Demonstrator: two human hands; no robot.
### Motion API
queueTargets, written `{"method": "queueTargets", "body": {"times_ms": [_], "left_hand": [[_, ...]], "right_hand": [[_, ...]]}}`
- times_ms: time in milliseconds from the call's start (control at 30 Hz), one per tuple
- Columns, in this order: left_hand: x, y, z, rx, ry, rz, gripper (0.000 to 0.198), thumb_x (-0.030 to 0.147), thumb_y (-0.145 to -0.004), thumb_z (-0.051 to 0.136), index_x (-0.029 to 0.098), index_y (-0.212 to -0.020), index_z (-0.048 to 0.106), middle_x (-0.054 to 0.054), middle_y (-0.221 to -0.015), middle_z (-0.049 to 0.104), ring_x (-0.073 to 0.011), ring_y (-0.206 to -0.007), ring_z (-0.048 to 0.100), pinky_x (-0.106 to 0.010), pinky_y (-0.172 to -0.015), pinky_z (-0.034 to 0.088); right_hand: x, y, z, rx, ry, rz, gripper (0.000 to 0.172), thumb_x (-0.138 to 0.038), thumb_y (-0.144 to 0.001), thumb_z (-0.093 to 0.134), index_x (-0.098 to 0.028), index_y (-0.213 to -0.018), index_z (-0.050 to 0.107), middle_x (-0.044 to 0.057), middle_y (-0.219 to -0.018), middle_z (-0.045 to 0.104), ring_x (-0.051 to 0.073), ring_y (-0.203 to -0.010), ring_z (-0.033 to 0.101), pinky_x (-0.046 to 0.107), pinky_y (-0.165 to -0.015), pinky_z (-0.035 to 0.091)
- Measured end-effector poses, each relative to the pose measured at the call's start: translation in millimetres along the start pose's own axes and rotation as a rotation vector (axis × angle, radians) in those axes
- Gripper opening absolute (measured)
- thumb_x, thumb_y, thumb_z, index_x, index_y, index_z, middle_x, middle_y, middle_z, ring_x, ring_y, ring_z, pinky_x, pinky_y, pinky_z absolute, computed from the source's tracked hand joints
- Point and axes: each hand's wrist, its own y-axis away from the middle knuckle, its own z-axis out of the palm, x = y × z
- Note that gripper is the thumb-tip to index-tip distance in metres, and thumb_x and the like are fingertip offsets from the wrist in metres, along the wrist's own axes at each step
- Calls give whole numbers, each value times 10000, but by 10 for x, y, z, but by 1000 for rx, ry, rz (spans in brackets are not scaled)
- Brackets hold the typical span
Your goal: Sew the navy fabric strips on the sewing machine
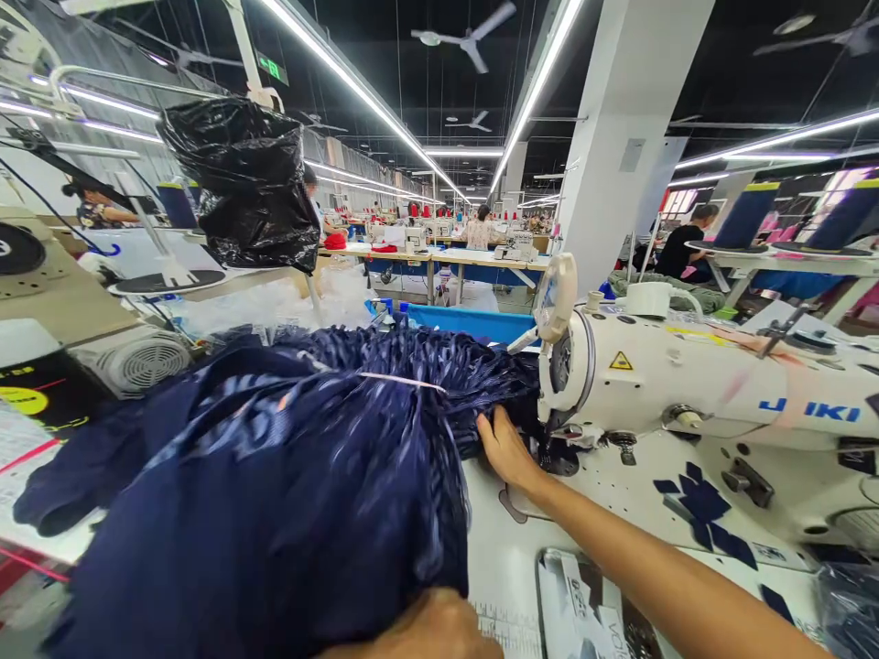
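A large bundle of navy blue fabric pieces [254, 494] spreads across the table, gathered at its far end by a thin white tie [405, 378]. My right hand [508, 448] is closed on the gathered right side of the bundle, beside the needle area of a white sewing machine [659, 366]. Some of its fingers are hidden by the cloth. At the bottom edge, my left hand [439, 627] is blurred and partly cut off. Its fingers look curled round the near edge of the navy fabric.
Small navy scraps [704, 503] lie on the machine bed. A phone-like object in a clear case [583, 604] lies near a printed ruler scale [504, 627]. A black plastic bag [247, 183] hangs over a stand at left. Other people sit at machines farther off.
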Motion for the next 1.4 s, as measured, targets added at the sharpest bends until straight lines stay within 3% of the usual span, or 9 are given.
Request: {"method": "queueTargets", "body": {"times_ms": [100, 267, 400, 567, 733, 867, 1167, 1267, 1400], "left_hand": [[-30, -220, 58, 94, 188, -54, 142, 153, -730, 558, 168, -601, 500, 45, -552, 515, -102, -533, 498, -188, -530, 348], [-315, -661, -384, 214, 557, -95, 131, 69, -649, 541, 140, -753, 575, 35, -671, 590, -109, -626, 549, -172, -576, 386], [-531, -875, -567, 248, 602, -66, 163, 69, -610, 537, 127, -762, 528, 36, -643, 562, -105, -583, 520, -180, -545, 378], [-524, -781, -587, 305, 343, 29, 230, 96, -624, 558, 151, -836, 488, 8, -768, 566, -138, -702, 538, -233, -668, 412], [-315, -558, -507, 376, -48, 178, 343, 4, -613, 497, 162, -917, 482, -68, -1077, 546, -189, -949, 507, -286, -776, 391], [-160, -412, -463, 502, -342, 331, 186, -5, -716, 439, 161, -766, 506, -68, -1048, 559, -192, -935, 495, -293, -724, 380], [-33, -380, -720, 1049, -235, 281, 151, 64, -798, 466, 151, -708, 550, 4, -611, 536, -117, -582, 449, -282, -602, 321], [-29, -466, -710, 1053, -166, 235, 152, 88, -804, 450, 149, -720, 561, 16, -570, 525, -111, -548, 441, -283, -602, 308], [-29, -534, -654, 953, 7, 154, 129, 146, -813, 489, 154, -775, 612, 19, -582, 545, -110, -558, 451, -274, -618, 298]], "right_hand": [[29, -174, -18, -18, -6, -12, 372, -360, -869, 311, -111, -1102, 459, 155, -1093, 563, 229, -1065, 506, 365, -890, 381], [63, -367, -63, -7, -13, 40, 387, -348, -865, 351, -100, -1138, 470, 159, -1165, 539, 230, -1118, 472, 356, -922, 358], [149, -233, -164, -20, -28, 55, 435, -356, -858, 375, -119, -1216, 447, 132, -1238, 504, 220, -1186, 417, 361, -975, 321], [292, 230, -426, -161, -61, 128, 493, -431, -852, 357, -145, -1239, 458, 108, -1307, 452, 216, -1215, 392, 379, -1013, 293], [367, 538, -694, -242, -92, 37, 472, -451, -833, 361, -145, -1142, 544, 107, -1204, 547, 216, -1136, 477, 394, -996, 324], [386, 629, -750, -235, -136, -20, 467, -484, -819, 374, -136, -1028, 605, 129, -1176, 560, 232, -1120, 486, 410, -992, 323], [282, 831, -721, -193, -261, 0, 354, -443, -792, 461, -168, -920, 644, 103, -1035, 620, 241, -1005, 545, 410, -917, 388], [217, 920, -725, -227, -302, 10, 307, -386, -749, 540, -182, -962, 624, 84, -1039, 617, 239, -991, 547, 402, -904, 398], [161, 978, -724, -205, -324, 8, 454, -341, -693, 599, -176, -1112, 540, 91, -1107, 589, 246, -1046, 516, 418, -943, 359]]}}
